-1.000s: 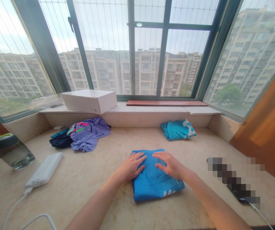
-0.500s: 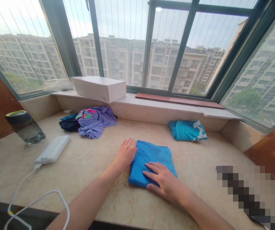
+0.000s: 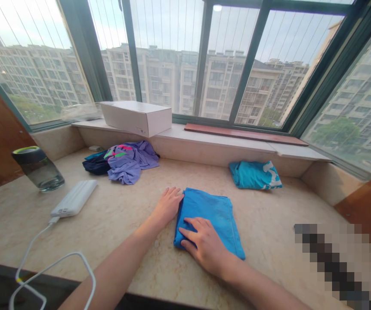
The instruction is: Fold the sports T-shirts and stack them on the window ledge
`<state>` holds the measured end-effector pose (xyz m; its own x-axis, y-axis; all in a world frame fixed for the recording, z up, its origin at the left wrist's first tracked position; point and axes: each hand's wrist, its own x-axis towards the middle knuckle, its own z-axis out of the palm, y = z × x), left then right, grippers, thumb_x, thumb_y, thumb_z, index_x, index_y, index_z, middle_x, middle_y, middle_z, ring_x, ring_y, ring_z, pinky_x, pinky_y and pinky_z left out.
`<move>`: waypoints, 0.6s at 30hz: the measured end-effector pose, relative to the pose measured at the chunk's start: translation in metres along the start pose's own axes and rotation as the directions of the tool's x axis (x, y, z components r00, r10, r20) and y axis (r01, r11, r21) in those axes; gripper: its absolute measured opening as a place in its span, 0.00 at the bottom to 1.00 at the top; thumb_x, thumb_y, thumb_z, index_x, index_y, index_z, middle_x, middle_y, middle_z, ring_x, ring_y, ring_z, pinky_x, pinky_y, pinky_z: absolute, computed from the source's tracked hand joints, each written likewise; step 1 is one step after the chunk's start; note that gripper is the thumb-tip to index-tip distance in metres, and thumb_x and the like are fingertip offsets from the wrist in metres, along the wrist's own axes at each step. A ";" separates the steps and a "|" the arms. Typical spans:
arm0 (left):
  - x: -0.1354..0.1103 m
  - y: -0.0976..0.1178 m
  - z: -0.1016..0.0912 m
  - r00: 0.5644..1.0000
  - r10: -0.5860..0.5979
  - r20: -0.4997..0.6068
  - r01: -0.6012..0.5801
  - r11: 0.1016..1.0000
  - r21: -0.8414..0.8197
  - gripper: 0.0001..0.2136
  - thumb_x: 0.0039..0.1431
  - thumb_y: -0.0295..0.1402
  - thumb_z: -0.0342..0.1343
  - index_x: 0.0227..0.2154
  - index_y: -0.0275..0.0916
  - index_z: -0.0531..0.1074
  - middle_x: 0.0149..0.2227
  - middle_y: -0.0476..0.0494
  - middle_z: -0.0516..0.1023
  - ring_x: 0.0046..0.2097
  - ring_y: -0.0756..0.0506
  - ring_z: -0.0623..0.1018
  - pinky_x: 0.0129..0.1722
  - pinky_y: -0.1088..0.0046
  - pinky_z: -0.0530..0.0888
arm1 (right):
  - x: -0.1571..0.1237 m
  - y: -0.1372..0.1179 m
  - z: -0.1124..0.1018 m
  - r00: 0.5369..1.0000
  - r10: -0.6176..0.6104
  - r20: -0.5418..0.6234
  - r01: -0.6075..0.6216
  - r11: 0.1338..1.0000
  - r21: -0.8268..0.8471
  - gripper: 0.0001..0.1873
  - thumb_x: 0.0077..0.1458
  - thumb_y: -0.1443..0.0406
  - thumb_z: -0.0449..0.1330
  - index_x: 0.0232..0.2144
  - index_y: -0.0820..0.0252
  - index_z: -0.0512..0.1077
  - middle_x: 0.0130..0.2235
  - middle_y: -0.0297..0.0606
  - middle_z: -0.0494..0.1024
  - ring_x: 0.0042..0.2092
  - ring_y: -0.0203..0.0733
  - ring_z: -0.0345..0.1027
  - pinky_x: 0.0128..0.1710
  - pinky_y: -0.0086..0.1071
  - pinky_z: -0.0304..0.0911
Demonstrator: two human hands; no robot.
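Note:
A folded bright blue garment [image 3: 211, 214] lies on the marble ledge [image 3: 124, 224] in front of me. My left hand [image 3: 167, 205] rests flat against the garment's left edge, fingers together and stretched out. My right hand [image 3: 203, 244] lies palm down on the near left corner of the garment, fingers spread, pressing on the cloth. Neither hand grips anything.
A folded teal garment [image 3: 255, 175] sits at the back right. A purple garment heap [image 3: 128, 161] over dark blue cloth [image 3: 95, 162] lies at the back left. A white power bank [image 3: 74, 198] with cable, a water bottle [image 3: 38, 168] and a white box [image 3: 136, 117] stand left.
My right hand slid from the top of the blue garment to its near left corner. My left hand moved off the cloth to its left edge. The view shifted left.

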<state>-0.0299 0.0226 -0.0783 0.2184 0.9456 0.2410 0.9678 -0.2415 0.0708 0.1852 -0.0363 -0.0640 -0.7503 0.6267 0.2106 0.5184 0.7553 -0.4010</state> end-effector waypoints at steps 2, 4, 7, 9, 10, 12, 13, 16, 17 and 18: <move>0.001 -0.001 0.001 1.000 0.004 0.021 -0.003 1.000 -0.014 0.20 0.66 0.24 0.47 0.55 0.39 0.76 0.62 0.35 0.73 0.65 0.34 0.68 0.66 0.48 0.61 | -0.001 0.000 0.002 1.000 -0.015 0.003 0.015 1.000 0.016 0.19 0.69 0.56 0.54 0.58 0.46 0.74 0.64 0.40 0.70 0.62 0.55 0.63 0.61 0.53 0.60; 0.001 -0.002 0.000 0.999 0.003 0.037 -0.002 1.000 -0.028 0.20 0.66 0.24 0.46 0.55 0.40 0.76 0.63 0.36 0.72 0.65 0.34 0.67 0.66 0.48 0.60 | -0.004 0.001 0.003 0.999 -0.033 -0.011 0.033 0.999 0.038 0.17 0.70 0.58 0.53 0.56 0.44 0.75 0.63 0.36 0.71 0.62 0.52 0.63 0.63 0.52 0.57; 0.002 -0.001 -0.001 0.998 -0.004 0.055 0.006 0.999 -0.041 0.19 0.67 0.25 0.46 0.55 0.40 0.76 0.63 0.37 0.72 0.65 0.34 0.67 0.66 0.48 0.60 | -0.007 0.000 0.004 0.997 -0.071 -0.027 0.073 0.995 0.065 0.17 0.71 0.59 0.51 0.56 0.44 0.75 0.62 0.32 0.73 0.63 0.47 0.62 0.67 0.50 0.50; 0.001 0.000 -0.002 0.998 -0.009 0.059 0.012 0.999 -0.039 0.20 0.67 0.24 0.46 0.55 0.41 0.76 0.63 0.37 0.72 0.66 0.35 0.67 0.67 0.49 0.60 | -0.008 -0.002 0.005 0.996 -0.083 -0.028 0.085 0.994 0.066 0.19 0.70 0.56 0.54 0.59 0.48 0.72 0.63 0.34 0.72 0.64 0.47 0.61 0.68 0.48 0.49; 0.001 0.000 -0.003 0.998 -0.011 0.059 0.013 0.999 -0.036 0.20 0.67 0.24 0.45 0.55 0.41 0.76 0.63 0.37 0.72 0.66 0.35 0.66 0.67 0.50 0.59 | -0.008 -0.003 0.005 0.996 -0.083 -0.030 0.084 0.994 0.062 0.21 0.69 0.55 0.55 0.60 0.49 0.71 0.63 0.36 0.71 0.64 0.48 0.61 0.67 0.47 0.50; 0.001 0.001 -0.005 0.998 -0.011 0.064 0.013 0.999 -0.034 0.20 0.67 0.24 0.45 0.55 0.40 0.76 0.64 0.37 0.71 0.66 0.34 0.66 0.67 0.50 0.59 | -0.007 -0.004 0.006 0.996 -0.083 -0.037 0.085 0.995 0.054 0.20 0.68 0.54 0.56 0.59 0.48 0.72 0.63 0.35 0.72 0.63 0.48 0.61 0.65 0.45 0.53; 0.001 0.001 -0.006 0.997 -0.010 0.070 0.012 0.999 -0.033 0.20 0.67 0.23 0.45 0.55 0.40 0.76 0.64 0.37 0.71 0.66 0.34 0.66 0.67 0.49 0.59 | -0.006 -0.004 0.007 0.995 -0.089 -0.041 0.091 0.995 0.052 0.18 0.69 0.55 0.55 0.57 0.47 0.74 0.62 0.33 0.73 0.63 0.47 0.62 0.64 0.45 0.54; 0.002 0.001 -0.009 0.995 -0.012 0.095 0.015 0.999 -0.034 0.21 0.66 0.22 0.45 0.56 0.40 0.75 0.64 0.37 0.70 0.66 0.35 0.65 0.67 0.49 0.58 | -0.005 -0.002 0.009 0.993 -0.114 -0.044 0.116 0.991 0.062 0.14 0.70 0.58 0.55 0.51 0.44 0.78 0.58 0.31 0.77 0.61 0.45 0.64 0.65 0.46 0.52; 0.002 0.001 -0.010 0.995 -0.013 0.103 0.017 0.999 -0.034 0.22 0.65 0.21 0.44 0.56 0.40 0.75 0.64 0.38 0.70 0.66 0.35 0.65 0.67 0.49 0.58 | -0.005 -0.001 0.010 0.991 -0.123 -0.043 0.126 0.990 0.070 0.14 0.70 0.58 0.55 0.51 0.44 0.78 0.58 0.31 0.77 0.61 0.44 0.65 0.65 0.47 0.50; 0.002 0.001 -0.010 0.994 -0.015 0.107 0.019 0.999 -0.035 0.23 0.65 0.20 0.44 0.57 0.41 0.75 0.64 0.38 0.70 0.67 0.36 0.65 0.67 0.49 0.58 | -0.005 0.000 0.010 0.990 -0.135 -0.043 0.138 0.987 0.080 0.14 0.70 0.58 0.54 0.51 0.45 0.78 0.57 0.31 0.78 0.61 0.44 0.65 0.66 0.48 0.49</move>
<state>-0.0298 0.0221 -0.0680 0.2163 0.9670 0.1346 0.9667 -0.2314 0.1089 0.1847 -0.0413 -0.0744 -0.7951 0.5267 0.3008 0.3755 0.8169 -0.4377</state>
